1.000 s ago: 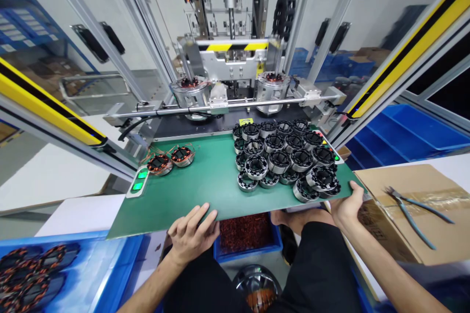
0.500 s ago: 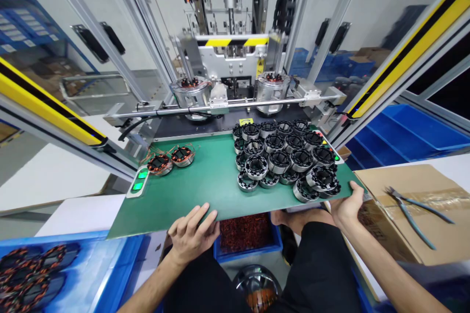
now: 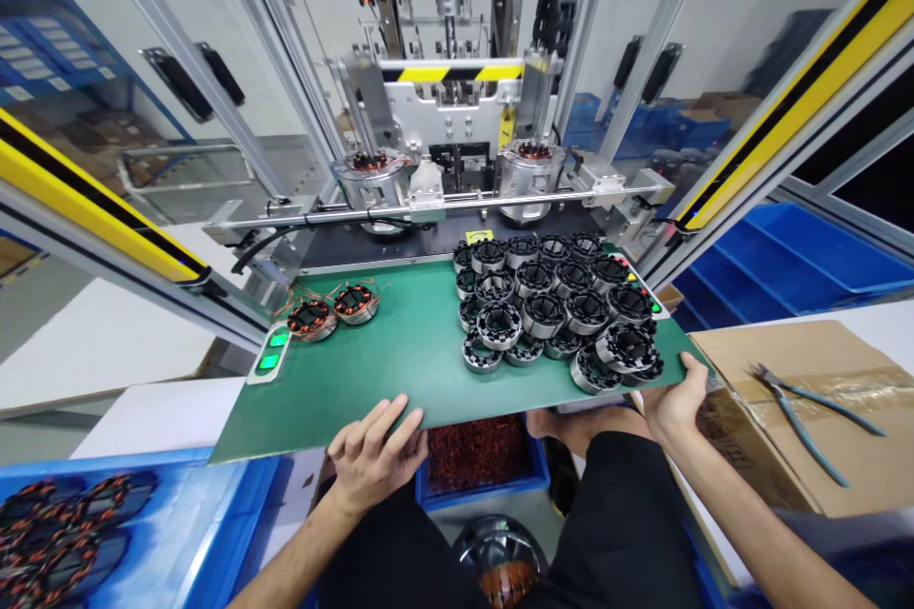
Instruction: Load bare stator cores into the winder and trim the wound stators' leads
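My left hand (image 3: 372,457) rests at the front edge of the green work surface (image 3: 400,362), fingers curled over the edge and slightly apart, holding nothing. My right hand (image 3: 675,400) grips the front right corner of the same surface, thumb on top. Just beyond it lies a cluster of several black-and-silver stator cores (image 3: 553,300), some stacked. Two wound stators with copper wire (image 3: 332,312) sit at the far left of the surface. Behind stands a press machine with two round fixtures (image 3: 525,176) holding copper-wound parts.
A yellow-black striped press head (image 3: 449,73) hangs above the fixtures. Green lit buttons (image 3: 271,352) sit at the left edge. A cardboard box (image 3: 800,409) with blue-handled pliers (image 3: 804,414) is at right. Blue bins hold wound stators (image 3: 57,523) and copper scrap (image 3: 475,452).
The striped press head has risen a little above the fixtures. Both hands have stayed where they were.
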Demonstrator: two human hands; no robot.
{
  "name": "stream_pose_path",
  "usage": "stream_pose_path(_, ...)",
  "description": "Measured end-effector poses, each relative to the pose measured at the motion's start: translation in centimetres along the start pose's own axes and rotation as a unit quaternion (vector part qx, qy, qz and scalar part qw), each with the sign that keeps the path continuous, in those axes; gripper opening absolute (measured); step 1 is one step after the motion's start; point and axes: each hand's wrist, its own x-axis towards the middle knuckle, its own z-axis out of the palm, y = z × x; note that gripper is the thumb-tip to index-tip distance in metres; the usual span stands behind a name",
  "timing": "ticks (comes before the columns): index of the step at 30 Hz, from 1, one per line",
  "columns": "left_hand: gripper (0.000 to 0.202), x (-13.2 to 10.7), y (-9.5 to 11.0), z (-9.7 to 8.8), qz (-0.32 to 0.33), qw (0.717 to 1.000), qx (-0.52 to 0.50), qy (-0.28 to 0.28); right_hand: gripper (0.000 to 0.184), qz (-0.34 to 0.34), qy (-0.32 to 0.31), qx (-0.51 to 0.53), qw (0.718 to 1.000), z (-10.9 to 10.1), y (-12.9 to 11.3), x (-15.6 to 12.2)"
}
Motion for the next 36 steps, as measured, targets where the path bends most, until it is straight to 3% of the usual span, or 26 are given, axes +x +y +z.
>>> stream_pose_path(4, 0.073, -0.2, 0.1, 0.1, -0.003, 1.0, 0.003, 0.003, 0.035, -0.004, -0.007, -0.009, 1.0, -0.3, 0.2, 0.4)
stream_pose_path(16, 0.038, 0.8, 0.1, -0.3, 0.009, 1.0, 0.006, 0.0, 0.036, -0.003, -0.01, -0.005, 1.0, -0.3, 0.1, 0.3)
stream_pose_path(26, 0.036, 1.0, 0.2, -0.4, 0.01, 1.0, 0.008, 0.002, 0.031, 0.004, -0.002, -0.001, 1.0, 0.1, -0.1, -0.1)
stream_pose_path(36, 0.038, 1.0, 0.1, -0.3, 0.011, 1.0, 0.001, 0.007, 0.036, -0.02, -0.018, -0.003, 1.0, -0.8, 0.7, 1.0)
